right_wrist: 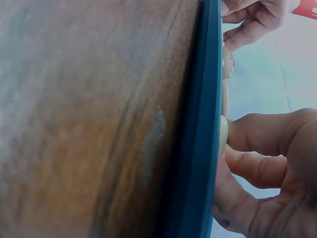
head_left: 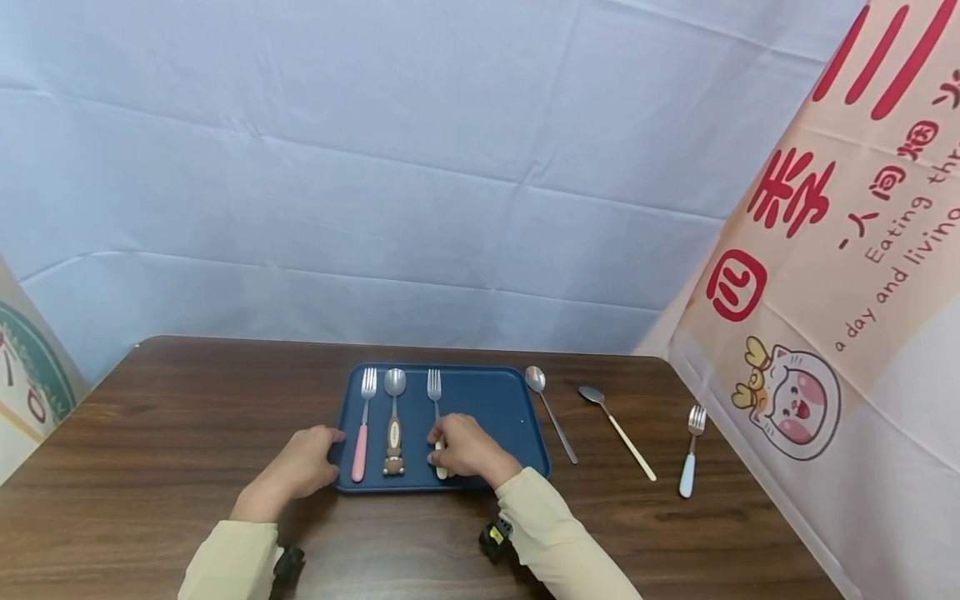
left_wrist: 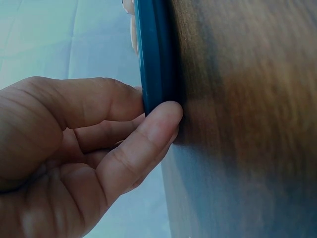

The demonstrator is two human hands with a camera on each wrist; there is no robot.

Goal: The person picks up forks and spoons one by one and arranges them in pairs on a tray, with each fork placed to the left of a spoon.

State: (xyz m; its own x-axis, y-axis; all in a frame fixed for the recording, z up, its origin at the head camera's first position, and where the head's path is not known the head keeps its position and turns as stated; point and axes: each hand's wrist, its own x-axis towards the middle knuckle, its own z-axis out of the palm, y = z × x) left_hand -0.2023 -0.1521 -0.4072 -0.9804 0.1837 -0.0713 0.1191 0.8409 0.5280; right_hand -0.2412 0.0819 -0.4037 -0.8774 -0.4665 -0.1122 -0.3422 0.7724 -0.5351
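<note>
Head view bright, even, sharp; wrist views dimmer, blurred close-up, bluish cast.

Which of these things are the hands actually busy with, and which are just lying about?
In hand:
- blue tray, its near left corner gripped by the left hand
- white-handled fork, under the right hand
- pink-handled fork and bear-handled spoon, on the tray

Lying about, on the table:
- two spoons
- blue-handled fork

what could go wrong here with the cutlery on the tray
1. The left hand pinches only the tray rim at one corner; a tug could shift the loose pink-handled fork and bear-handled spoon.
2. The right hand holds the white-handled fork close beside that spoon, so it may knock it.
</note>
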